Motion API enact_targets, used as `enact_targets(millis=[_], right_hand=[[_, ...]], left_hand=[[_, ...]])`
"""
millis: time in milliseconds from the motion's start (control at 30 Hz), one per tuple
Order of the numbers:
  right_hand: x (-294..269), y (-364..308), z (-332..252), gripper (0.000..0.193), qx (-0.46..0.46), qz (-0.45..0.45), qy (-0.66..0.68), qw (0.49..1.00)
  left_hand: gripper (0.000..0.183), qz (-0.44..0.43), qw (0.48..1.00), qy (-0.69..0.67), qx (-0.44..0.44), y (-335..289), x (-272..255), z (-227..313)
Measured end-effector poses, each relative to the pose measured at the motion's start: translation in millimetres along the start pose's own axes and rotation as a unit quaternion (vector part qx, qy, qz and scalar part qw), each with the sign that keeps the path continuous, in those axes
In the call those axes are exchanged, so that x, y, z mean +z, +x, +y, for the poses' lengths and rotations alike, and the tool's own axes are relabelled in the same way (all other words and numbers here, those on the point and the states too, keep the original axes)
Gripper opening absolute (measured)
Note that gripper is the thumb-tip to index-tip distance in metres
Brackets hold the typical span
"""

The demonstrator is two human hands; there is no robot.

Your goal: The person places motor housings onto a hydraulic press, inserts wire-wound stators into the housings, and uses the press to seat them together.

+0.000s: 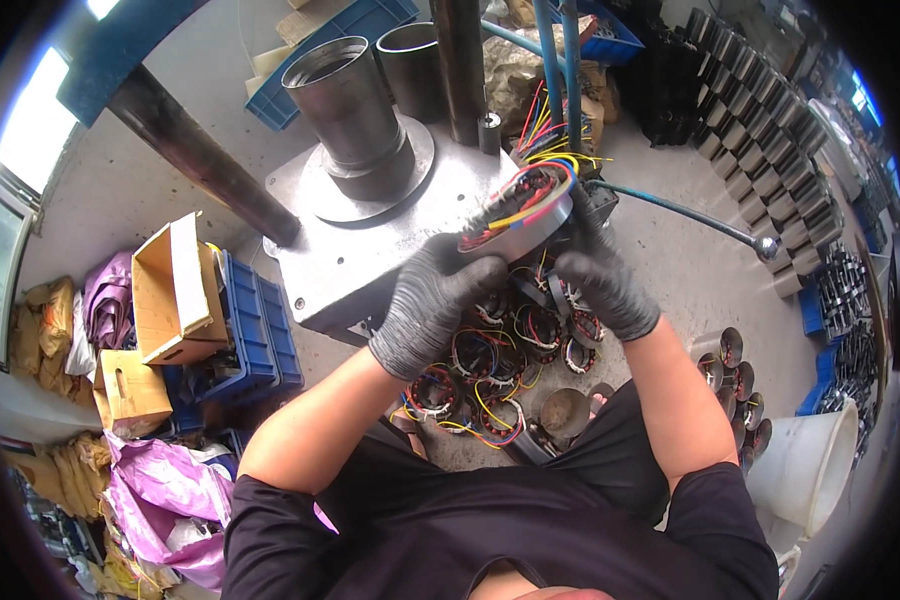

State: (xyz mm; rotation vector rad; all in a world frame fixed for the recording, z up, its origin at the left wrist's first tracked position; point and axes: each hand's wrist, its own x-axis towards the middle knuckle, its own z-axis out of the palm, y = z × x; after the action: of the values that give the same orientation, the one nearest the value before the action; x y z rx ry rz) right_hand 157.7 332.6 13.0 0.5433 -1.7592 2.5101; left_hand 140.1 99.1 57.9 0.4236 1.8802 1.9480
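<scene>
A motor stator (pixel 532 232), a metal ring with copper windings and red, yellow and blue leads, is held tilted over the front right corner of the press table. My gloved left hand (pixel 425 300) grips its left side, with the thumb at the lower rim. My gloved right hand (pixel 607 285) is at its right side, fingers up along the edge and partly hidden, thumb lower down. On the metal table (pixel 375 262), a steel cylinder (pixel 350 110) stands on a round flange. Below my hands, several wound stators (pixel 485 355) lie on the floor between my legs.
Dark posts (pixel 205 155) rise around the table. A blue rod with a ball end (pixel 690 212) juts out to the right. Cardboard boxes (pixel 175 290) and blue crates (pixel 260 320) stand at left. Stacked metal cylinders (pixel 760 150) line the right, with a white bucket (pixel 800 465) nearer.
</scene>
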Motion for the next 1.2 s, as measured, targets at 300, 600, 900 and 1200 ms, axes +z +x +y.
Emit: enact_targets(millis=[300, 600, 900, 1200], right_hand=[[7.1, 4.1, 5.1, 0.090, 0.118, 0.136, 0.344, 0.922], [33.0, -4.4, -5.0, 0.095, 0.170, 0.090, 0.398, 0.897], [13.4, -12.9, 23.5, 0.095, 0.194, 0.073, 0.305, 0.930], [13.0, -13.8, 23.3, 0.070, 0.167, 0.005, 0.374, 0.912]], left_hand=[[0.025, -0.072, 0.991, 0.111, 0.008, -13.9, 22.1, -17.5], [0.038, 0.104, 0.982, 0.105, 0.121, 16.6, -10.2, -16.7], [0.028, 0.107, 0.928, 0.216, 0.286, 3.6, 6.9, -12.3], [0.039, -0.048, 0.881, 0.343, 0.322, 9.3, 1.2, -8.9]])
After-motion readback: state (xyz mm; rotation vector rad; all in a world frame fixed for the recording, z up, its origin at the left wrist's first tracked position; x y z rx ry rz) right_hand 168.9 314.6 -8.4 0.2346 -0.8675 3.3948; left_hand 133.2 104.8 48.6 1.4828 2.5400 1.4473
